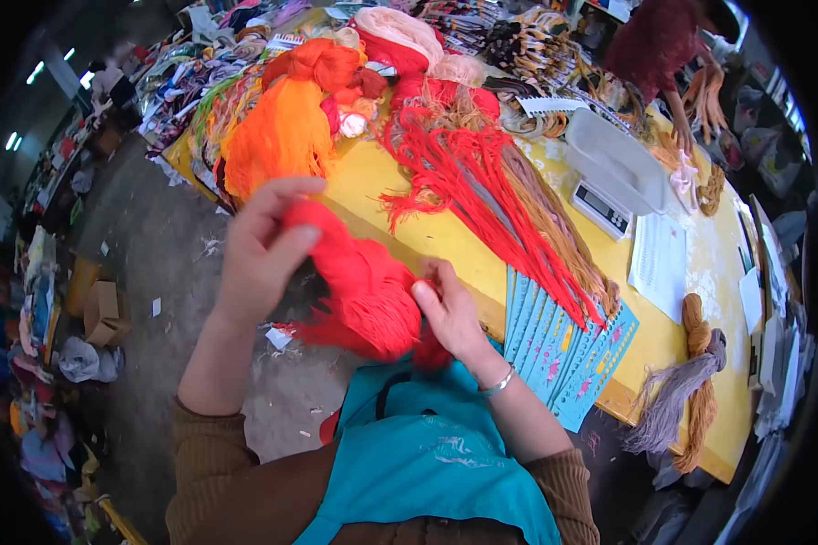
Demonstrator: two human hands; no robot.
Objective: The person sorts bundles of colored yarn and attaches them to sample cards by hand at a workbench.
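Red yarn bundle [365, 289] aloft beside a yellow table [459, 250] heaped with skeins [280, 132].
Left hand [256, 254]: fingers clamped on its top. Right hand [452, 309]: fingers at its side, grip unclear. Littered floor [186, 309] at left.

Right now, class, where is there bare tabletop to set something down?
Yellow tabletop shows bare between the fluffy orange thread bundle and long red strands, and between blue punched cards and the grey hank. The far side is crowded with multicoloured thread bundles.

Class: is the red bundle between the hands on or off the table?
Off: the left hand grips the red bundle in mid-air, floor visible beneath its fringe.
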